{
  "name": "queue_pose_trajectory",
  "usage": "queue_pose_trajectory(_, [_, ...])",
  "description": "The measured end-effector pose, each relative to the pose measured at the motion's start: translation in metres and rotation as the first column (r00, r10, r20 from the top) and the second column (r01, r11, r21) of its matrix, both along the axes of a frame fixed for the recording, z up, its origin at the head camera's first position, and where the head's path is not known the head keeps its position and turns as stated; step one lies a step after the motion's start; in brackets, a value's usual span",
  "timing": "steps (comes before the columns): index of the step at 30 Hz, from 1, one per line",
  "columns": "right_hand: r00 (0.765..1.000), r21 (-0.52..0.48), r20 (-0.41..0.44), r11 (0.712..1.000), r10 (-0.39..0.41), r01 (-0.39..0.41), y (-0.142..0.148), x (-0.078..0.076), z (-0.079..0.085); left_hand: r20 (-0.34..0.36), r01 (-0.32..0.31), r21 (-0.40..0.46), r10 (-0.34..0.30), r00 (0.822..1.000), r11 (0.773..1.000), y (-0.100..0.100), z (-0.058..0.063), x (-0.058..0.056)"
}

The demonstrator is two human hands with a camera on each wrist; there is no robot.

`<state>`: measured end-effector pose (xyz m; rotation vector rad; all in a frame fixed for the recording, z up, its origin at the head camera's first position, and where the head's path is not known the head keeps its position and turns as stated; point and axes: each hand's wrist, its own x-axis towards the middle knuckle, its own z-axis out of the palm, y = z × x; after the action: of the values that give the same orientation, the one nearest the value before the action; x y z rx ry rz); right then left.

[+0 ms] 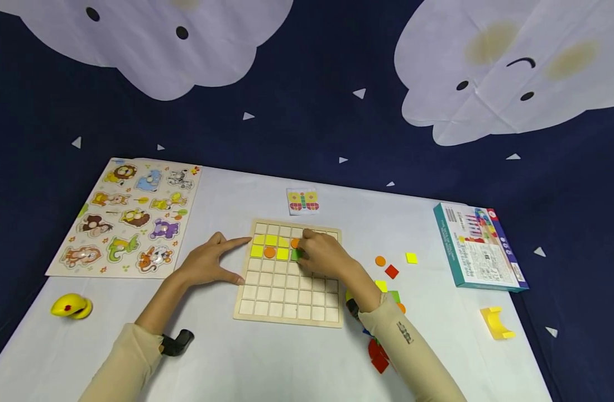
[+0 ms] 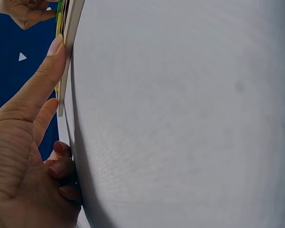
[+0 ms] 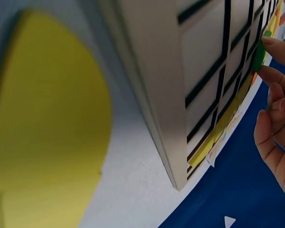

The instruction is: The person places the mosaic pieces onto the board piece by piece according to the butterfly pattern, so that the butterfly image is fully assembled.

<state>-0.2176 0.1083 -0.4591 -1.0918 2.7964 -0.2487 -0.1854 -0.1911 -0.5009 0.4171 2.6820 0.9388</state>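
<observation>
A wooden grid board (image 1: 267, 318) lies on the table, its upper rows holding yellow square tiles (image 1: 257, 250), orange round tiles (image 1: 269, 253) and a green square tile (image 1: 294, 255). My left hand (image 1: 206, 263) is at the board's left side, with thumb and index finger stretched out against its edge; in the left wrist view the other fingers bend near the table. Over the upper right cells, my right hand (image 1: 323, 254) pinches the green tile (image 3: 260, 53) between thumb and finger at the board surface. This hand hides several cells in the head view.
A butterfly pattern card (image 1: 303, 201) lies beyond the board. Loose tiles, including a red square (image 1: 392, 271) and a yellow square (image 1: 411, 258), are scattered right, partly under my forearm. An animal puzzle (image 1: 131, 223), yellow toy (image 1: 72, 306), box (image 1: 480, 245) and yellow curved piece (image 1: 497, 324) stand around.
</observation>
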Motion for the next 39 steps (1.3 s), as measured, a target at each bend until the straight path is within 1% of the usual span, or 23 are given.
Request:
queue_pose_trajectory(6, [0.998, -0.015, 0.046, 0.999, -0.035, 0.035, -0.002, 0.004, -0.001, -0.004, 0.008, -0.014, -0.008, 1.000, 1.000, 0.002, 0.003, -0.001])
queue_pose_trajectory(10, [0.997, -0.039, 0.063, 0.998, -0.044, 0.047, -0.005, 0.005, 0.000, -0.006, 0.009, -0.012, -0.009, 1.000, 1.000, 0.002, 0.003, -0.002])
queue_pose_trajectory(14, [0.995, -0.036, 0.076, 0.997, -0.063, 0.066, -0.008, 0.005, 0.001, -0.010, 0.009, -0.008, -0.010, 1.000, 1.000, 0.002, 0.004, -0.002])
queue_pose_trajectory(18, [0.994, -0.011, 0.067, 0.997, -0.081, 0.082, -0.008, 0.005, 0.003, -0.011, 0.007, -0.003, -0.007, 1.000, 1.000, 0.003, 0.005, 0.000])
queue_pose_trajectory(22, [0.995, 0.002, 0.060, 0.996, -0.085, 0.085, -0.002, 0.008, 0.004, -0.012, 0.008, -0.004, -0.008, 1.000, 1.000, 0.003, 0.003, 0.001])
queue_pose_trajectory(26, [0.995, -0.039, 0.053, 0.995, -0.087, 0.089, 0.009, 0.012, 0.007, -0.009, 0.006, -0.001, -0.006, 1.000, 1.000, 0.002, 0.002, 0.001])
queue_pose_trajectory(29, [0.993, -0.063, 0.049, 0.992, -0.103, 0.106, 0.023, 0.016, 0.010, -0.003, 0.002, 0.005, -0.002, 1.000, 1.000, 0.001, 0.002, 0.001])
queue_pose_trajectory(34, [0.988, -0.069, 0.049, 0.987, -0.145, 0.148, 0.054, 0.024, 0.010, 0.005, 0.003, 0.002, -0.003, 1.000, 1.000, -0.001, 0.000, 0.000])
queue_pose_trajectory(39, [0.979, -0.064, 0.025, 0.977, -0.202, 0.204, 0.088, 0.036, 0.008, 0.007, 0.004, 0.006, -0.004, 1.000, 1.000, -0.001, -0.002, -0.001])
